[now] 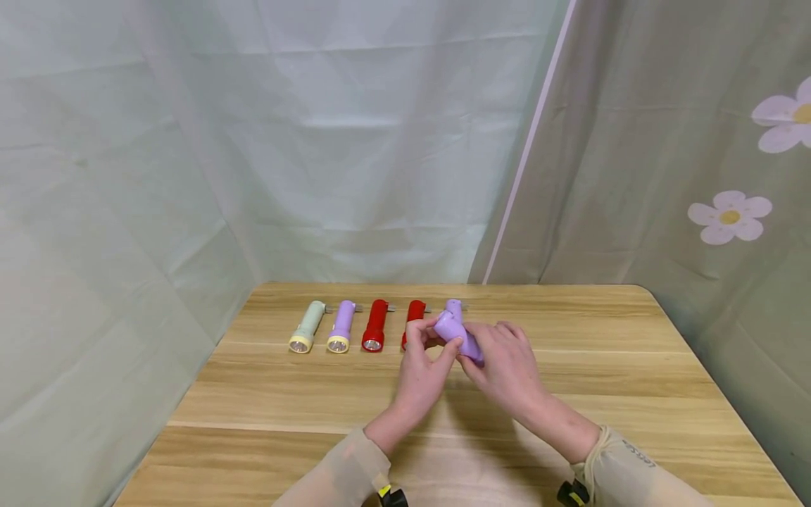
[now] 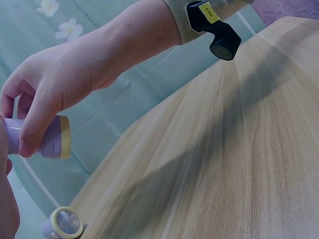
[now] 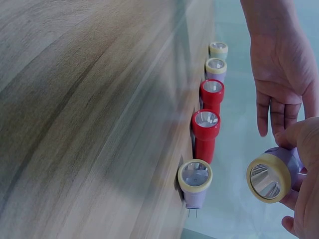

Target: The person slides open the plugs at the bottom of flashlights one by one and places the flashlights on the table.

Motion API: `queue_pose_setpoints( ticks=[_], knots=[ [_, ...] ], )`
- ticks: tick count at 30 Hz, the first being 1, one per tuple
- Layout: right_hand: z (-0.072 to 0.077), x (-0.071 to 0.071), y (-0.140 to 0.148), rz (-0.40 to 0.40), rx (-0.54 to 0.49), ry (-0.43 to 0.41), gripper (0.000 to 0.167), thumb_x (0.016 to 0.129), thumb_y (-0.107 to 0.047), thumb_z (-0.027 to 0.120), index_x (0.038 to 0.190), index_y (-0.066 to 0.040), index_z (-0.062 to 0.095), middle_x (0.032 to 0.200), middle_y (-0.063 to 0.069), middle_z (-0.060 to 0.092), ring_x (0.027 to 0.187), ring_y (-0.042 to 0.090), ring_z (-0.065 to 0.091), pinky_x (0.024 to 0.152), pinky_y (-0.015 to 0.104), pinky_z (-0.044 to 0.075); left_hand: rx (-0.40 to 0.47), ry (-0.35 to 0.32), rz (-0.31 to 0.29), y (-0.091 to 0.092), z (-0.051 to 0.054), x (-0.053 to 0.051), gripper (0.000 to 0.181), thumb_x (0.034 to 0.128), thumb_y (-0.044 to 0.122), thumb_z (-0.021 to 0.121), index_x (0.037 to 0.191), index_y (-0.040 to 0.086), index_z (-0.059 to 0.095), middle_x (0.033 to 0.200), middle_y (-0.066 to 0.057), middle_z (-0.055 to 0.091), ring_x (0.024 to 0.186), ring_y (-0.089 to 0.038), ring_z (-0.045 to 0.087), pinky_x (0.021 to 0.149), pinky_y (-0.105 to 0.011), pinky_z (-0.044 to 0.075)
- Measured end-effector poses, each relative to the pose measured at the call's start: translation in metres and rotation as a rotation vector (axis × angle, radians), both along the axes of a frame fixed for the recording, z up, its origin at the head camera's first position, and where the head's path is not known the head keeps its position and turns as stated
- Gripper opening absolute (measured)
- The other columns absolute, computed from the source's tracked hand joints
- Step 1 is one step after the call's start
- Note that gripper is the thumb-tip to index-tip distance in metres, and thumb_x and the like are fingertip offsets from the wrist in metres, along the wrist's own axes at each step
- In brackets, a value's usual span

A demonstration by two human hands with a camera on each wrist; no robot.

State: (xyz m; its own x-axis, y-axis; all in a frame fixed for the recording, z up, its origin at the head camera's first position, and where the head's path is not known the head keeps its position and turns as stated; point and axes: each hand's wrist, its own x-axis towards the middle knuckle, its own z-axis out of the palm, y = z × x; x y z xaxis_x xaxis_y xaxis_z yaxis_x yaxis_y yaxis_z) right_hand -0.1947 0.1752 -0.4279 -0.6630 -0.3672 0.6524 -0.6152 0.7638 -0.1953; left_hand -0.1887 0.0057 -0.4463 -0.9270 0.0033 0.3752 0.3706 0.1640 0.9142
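Both hands hold a purple flashlight with a cream rim, raised over the table. My right hand grips it near the lens end; the right wrist view shows its reflector. With thumb and forefinger, my left hand pinches its tail end. In the right wrist view the other left fingers stretch out beside it. Behind the hands, another purple flashlight lies on the table, two thin metal prongs at its tail.
Left of it in a row lie two red flashlights, a purple one and a pale green one, lenses facing me. Grey prongs stick out by their tails. Curtains hang beyond the wooden table.
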Motion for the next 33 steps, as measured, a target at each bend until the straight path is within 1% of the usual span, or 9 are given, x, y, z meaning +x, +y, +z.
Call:
queue_pose_setpoints(
  ticks=[4, 6, 10, 13, 18, 26, 33],
  knots=[
    [0.0001, -0.0008, -0.0003, 0.004, -0.001, 0.01, 0.046, 0.081, -0.023, 0.086, 0.119, -0.009, 0.065, 0.098, 0.007, 0.073, 0.086, 0.027, 0.068, 0.097, 0.053, 0.044, -0.006, 0.002, 0.004, -0.0008, -0.0002, 0.0001, 0.051, 0.0964, 0.034, 0.073, 0.134, 0.02, 0.042, 0.115, -0.001, 0.062, 0.108, -0.016, 0.06, 0.09, -0.035, 0.052],
    [-0.0001, -0.001, -0.0005, 0.002, -0.002, 0.006, 0.046, 0.081, -0.023, 0.086, 0.119, -0.009, 0.065, 0.098, 0.007, 0.073, 0.086, 0.027, 0.068, 0.098, 0.053, 0.043, -0.005, -0.01, 0.007, -0.0004, 0.0005, 0.0003, 0.051, 0.0964, 0.03, 0.074, 0.135, 0.018, 0.042, 0.116, -0.002, 0.062, 0.108, -0.017, 0.06, 0.09, -0.036, 0.052],
    [0.0004, -0.0008, -0.0012, -0.009, 0.0, -0.019, 0.045, 0.081, -0.022, 0.086, 0.118, -0.008, 0.065, 0.097, 0.007, 0.073, 0.085, 0.026, 0.068, 0.1, 0.052, 0.042, -0.001, -0.013, 0.004, -0.0006, 0.0006, 0.0007, 0.051, 0.0963, 0.027, 0.074, 0.135, 0.018, 0.041, 0.116, -0.002, 0.062, 0.109, -0.016, 0.059, 0.091, -0.036, 0.051],
    [0.0015, -0.0003, -0.0021, -0.018, 0.0, -0.041, 0.044, 0.081, -0.022, 0.086, 0.117, -0.008, 0.066, 0.096, 0.006, 0.073, 0.085, 0.024, 0.068, 0.101, 0.052, 0.042, -0.003, -0.003, -0.002, -0.0016, -0.0001, 0.0008, 0.051, 0.0964, 0.032, 0.073, 0.135, 0.02, 0.042, 0.116, -0.001, 0.062, 0.108, -0.015, 0.059, 0.091, -0.036, 0.051],
    [0.0023, -0.0001, -0.0029, -0.025, 0.002, -0.059, 0.044, 0.081, -0.022, 0.086, 0.117, -0.008, 0.066, 0.097, 0.006, 0.073, 0.086, 0.024, 0.068, 0.102, 0.051, 0.042, 0.003, -0.005, -0.007, -0.0022, -0.0003, 0.001, 0.05, 0.0966, 0.034, 0.073, 0.135, 0.022, 0.042, 0.116, -0.001, 0.062, 0.108, -0.015, 0.059, 0.091, -0.036, 0.051],
    [0.0012, -0.0008, -0.0029, -0.013, -0.002, -0.045, 0.045, 0.081, -0.022, 0.087, 0.118, -0.008, 0.066, 0.1, 0.007, 0.073, 0.088, 0.024, 0.068, 0.101, 0.051, 0.042, 0.008, -0.011, -0.009, -0.0026, 0.0001, 0.0012, 0.05, 0.0968, 0.032, 0.073, 0.135, 0.021, 0.042, 0.115, -0.001, 0.061, 0.108, -0.016, 0.059, 0.09, -0.036, 0.051],
    [-0.0004, -0.0007, -0.0028, -0.009, 0.004, -0.03, 0.046, 0.08, -0.023, 0.087, 0.119, -0.008, 0.066, 0.101, 0.006, 0.073, 0.089, 0.025, 0.068, 0.101, 0.051, 0.042, 0.013, 0.003, -0.006, -0.003, -0.0027, 0.0014, 0.049, 0.0969, 0.032, 0.073, 0.135, 0.022, 0.043, 0.114, -0.001, 0.062, 0.108, -0.016, 0.06, 0.091, -0.039, 0.051]
  ],
)
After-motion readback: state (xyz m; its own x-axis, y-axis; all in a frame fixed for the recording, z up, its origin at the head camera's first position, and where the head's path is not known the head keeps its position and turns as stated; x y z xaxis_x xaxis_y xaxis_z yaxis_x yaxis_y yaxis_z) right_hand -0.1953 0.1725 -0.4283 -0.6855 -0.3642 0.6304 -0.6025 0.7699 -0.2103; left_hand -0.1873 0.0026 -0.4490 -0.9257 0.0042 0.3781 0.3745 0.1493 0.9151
